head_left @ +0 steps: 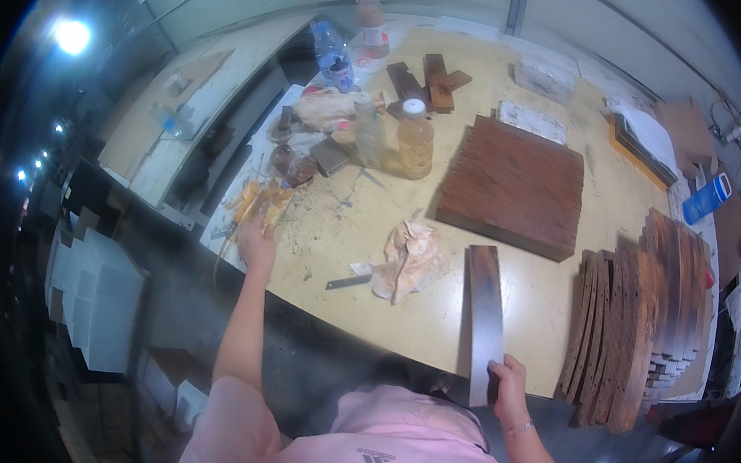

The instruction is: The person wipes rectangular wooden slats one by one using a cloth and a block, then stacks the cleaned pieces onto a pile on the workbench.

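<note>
In my right hand [509,390] is a long dark wooden slat [485,321], gripped by its near right edge. Its upper part leans over the table's front edge, and light gleams along its smooth face. Far to the left, my left hand [257,244] reaches across the table with its fingers closed at an orange-yellow crumpled cloth [265,201]; the fingertips blend into it. A pale stained cloth [411,259] lies crumpled between my hands, partly over a flat dark scraper-like strip [349,281]. Behind the slat sits a thick block of stacked brown wood [514,187].
Curved wooden slats [625,329] stand stacked at the right edge. A jar of yellowish liquid [414,142], a clear plastic bottle [331,53] and a pink-tinted bottle [371,22] stand farther back. Short wood pieces [437,82] lie beyond. A blue container [707,199] is at far right.
</note>
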The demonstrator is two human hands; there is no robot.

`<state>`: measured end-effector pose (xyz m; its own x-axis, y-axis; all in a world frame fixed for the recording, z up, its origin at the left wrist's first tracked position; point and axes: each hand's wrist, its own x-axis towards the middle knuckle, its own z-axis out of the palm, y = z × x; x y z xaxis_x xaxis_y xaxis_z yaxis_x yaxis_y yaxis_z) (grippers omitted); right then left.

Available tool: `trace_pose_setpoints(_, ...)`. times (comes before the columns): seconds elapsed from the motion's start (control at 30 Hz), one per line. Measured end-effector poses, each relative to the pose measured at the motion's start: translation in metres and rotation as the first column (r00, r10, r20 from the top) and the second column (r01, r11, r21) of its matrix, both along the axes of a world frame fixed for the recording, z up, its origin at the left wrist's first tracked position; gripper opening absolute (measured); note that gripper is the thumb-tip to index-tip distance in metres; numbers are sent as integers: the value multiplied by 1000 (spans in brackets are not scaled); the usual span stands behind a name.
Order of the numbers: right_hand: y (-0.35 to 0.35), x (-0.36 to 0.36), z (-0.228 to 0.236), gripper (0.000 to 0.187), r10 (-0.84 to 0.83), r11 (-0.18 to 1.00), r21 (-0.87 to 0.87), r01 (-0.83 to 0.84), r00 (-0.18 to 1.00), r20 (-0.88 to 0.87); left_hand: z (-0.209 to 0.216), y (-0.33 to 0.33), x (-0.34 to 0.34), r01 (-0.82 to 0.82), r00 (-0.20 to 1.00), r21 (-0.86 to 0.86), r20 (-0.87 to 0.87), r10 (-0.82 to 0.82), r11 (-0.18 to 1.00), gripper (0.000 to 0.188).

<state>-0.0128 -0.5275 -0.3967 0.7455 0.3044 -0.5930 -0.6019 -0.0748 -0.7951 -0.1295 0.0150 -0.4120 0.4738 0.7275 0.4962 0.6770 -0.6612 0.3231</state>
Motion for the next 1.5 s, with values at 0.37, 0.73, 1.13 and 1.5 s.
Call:
trace_pose_setpoints(0.37,86,-8,76,18,77,993,-107,-50,960,269,59,-24,44,319,926,-325,305,-221,890,42)
trace_pose_setpoints(0.73,165,20,90,19,187,975,-172,-139,933,308,109,-115,121,822,527,-105,512,-678,560,41)
trace_pose_setpoints(1.13,191,96,108,20,-95,995,48,84,954,285,110,-164,107,892,446,-182,511,-735,415,39)
trace_pose_setpoints(1.5,168,118,103,20,-76,997,45,67,967,242,98,-211,94,975,221,-106,423,-879,194,47)
